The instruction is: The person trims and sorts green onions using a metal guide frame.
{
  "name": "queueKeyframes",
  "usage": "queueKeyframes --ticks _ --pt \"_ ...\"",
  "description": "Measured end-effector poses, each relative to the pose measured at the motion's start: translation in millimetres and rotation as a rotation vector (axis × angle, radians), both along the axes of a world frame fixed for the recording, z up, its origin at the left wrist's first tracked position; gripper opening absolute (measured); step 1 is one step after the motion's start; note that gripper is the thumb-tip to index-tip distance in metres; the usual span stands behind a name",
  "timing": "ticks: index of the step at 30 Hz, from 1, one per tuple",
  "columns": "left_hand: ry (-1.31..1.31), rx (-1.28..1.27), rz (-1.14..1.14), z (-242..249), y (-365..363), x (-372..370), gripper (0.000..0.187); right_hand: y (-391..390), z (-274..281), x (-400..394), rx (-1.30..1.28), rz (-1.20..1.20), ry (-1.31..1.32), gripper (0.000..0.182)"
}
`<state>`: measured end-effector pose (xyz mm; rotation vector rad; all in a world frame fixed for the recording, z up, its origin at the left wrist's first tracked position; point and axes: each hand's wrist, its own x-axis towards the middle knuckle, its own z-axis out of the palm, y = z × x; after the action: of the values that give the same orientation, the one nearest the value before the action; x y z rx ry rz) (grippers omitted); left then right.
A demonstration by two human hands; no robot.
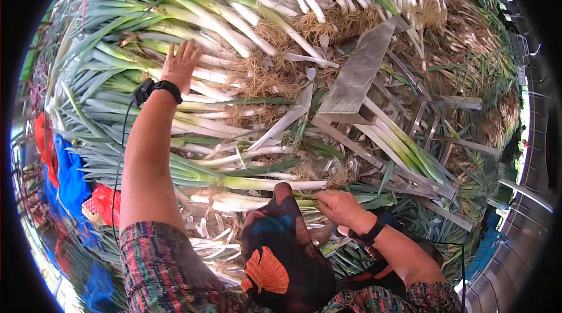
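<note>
My left hand [182, 67] reaches out over a thick layer of leeks [222, 35]. Its fingers are spread and rest on the pale stems, holding nothing that I can see. Nearer to me, my right hand [344, 207] has its fingers pressed together. A thin green strip runs to its fingertips, but what they pinch is hidden. Just beyond it lies a single leek [275, 184], its roots to the right and its green leaves to the left. Brown root tufts [269, 76] hang from the ends of the far leeks.
A metal stool [360, 73] lies tipped on the right, with several leeks [404, 146] by its legs. Peeled leaves and roots litter the ground around it. Blue cloth [70, 163] and red bags [105, 203] lie at left. Dark patterned fabric [281, 254] hangs in front of my body.
</note>
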<state>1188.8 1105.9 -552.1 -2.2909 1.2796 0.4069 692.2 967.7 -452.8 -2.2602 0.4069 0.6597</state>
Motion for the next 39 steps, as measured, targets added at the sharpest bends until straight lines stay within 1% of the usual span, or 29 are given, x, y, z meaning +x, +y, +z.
queueKeyframes --ticks 1,3,4,5,7,9,10,11,12,13,14,15,17,19,21,22,25,26,27,29,30,33,34,35,37,39 --pt "-0.019 -0.082 -0.062 0 5 0 0.102 -1 0 -3 0.018 0.001 0.009 0.022" --pt "0.056 -0.223 -0.114 -18 18 7 0.075 -3 0 -7 0.022 0.047 0.055 0.023" --pt "0.016 -0.365 -0.157 -13 20 3 0.055 -6 -2 -7 0.017 0.069 0.071 0.024" --pt "0.028 -0.258 -0.17 -10 17 4 0.048 -9 -4 -7 0.021 0.05 0.075 0.024" --pt "0.146 -0.207 -0.148 4 19 -1 0.048 -10 -8 -12 0.038 0.025 0.094 0.025" --pt "0.077 -0.212 -0.292 -7 43 -23 0.056 -12 -8 -11 0.033 0.008 0.114 0.025" --pt "-0.119 -0.361 -0.464 -42 77 -40 0.059 -13 -9 -9 0.027 -0.004 0.118 0.026" --pt "0.022 -0.044 -0.345 -11 78 -75 0.058 -13 -11 -10 0.041 -0.006 0.122 0.026" --pt "-0.028 -0.446 -0.49 -35 112 -99 0.04 -13 -13 -9 0.051 -0.007 0.123 0.026" --pt "-0.087 -0.348 -0.514 -46 135 -130 0.032 -12 -15 -9 0.059 -0.007 0.127 0.026" --pt "0.116 -0.424 -0.362 -36 147 -160 0.025 -11 -16 -8 0.059 0.011 0.12 0.026" --pt "0.152 -0.408 -0.253 -24 153 -179 0.023 -10 -16 -7 0.059 0.031 0.116 0.025" --pt "0.184 -0.443 -0.109 -6 160 -208 0.021 -7 -19 -9 0.047 0.077 0.122 0.024" --pt "0.189 -0.397 -0.056 17 159 -233 0.022 -4 -25 -8 0.028 0.129 0.13 0.024" --pt "0.233 -0.319 0.055 30 157 -257 0.021 -2 -20 -1 0.048 0.102 0.109 0.022" --pt "0.219 -0.416 0.101 35 155 -265 0.024 -2 -17 0 0.055 0.083 0.102 0.021" --pt "0.189 -0.51 0.214 23 149 -261 0.025 -2 -21 -1 0.058 0.053 0.069 0.022" --pt "0.246 -0.47 0.216 6 151 -251 0.033 -1 -23 -1 0.065 0.034 0.059 0.022" --pt "0.281 -0.488 0.187 -11 153 -239 0.059 -3 -26 -1 0.073 0.022 0.051 0.022" --pt "0.451 -0.498 0.136 -14 145 -216 0.064 -5 -25 0 0.078 -0.006 0.056 0.022" --pt "0.511 -0.381 0.111 -11 141 -210 0.067 -5 -23 0 0.079 -0.019 0.068 0.022" --pt "0.49 -0.37 -0.071 -10 138 -227 0.069 -5 -27 0 0.053 -0.026 0.063 0.022" --pt "0.546 -0.299 -0.112 -10 136 -240 0.074 -5 -28 -3 0.04 -0.024 0.063 0.022" --pt "0.609 -0.231 -0.155 2 127 -246 0.078 -4 -26 -1 0.042 -0.019 0.055 0.022" --pt "0.813 -0.436 -0.17 8 113 -246 0.07 -6 -22 1 0.038 -0.01 0.05 0.022" --pt "0.775 -0.69 0.034 -14 88 -209 0.055 -9 -21 2 0.067 -0.046 0.021 0.023"
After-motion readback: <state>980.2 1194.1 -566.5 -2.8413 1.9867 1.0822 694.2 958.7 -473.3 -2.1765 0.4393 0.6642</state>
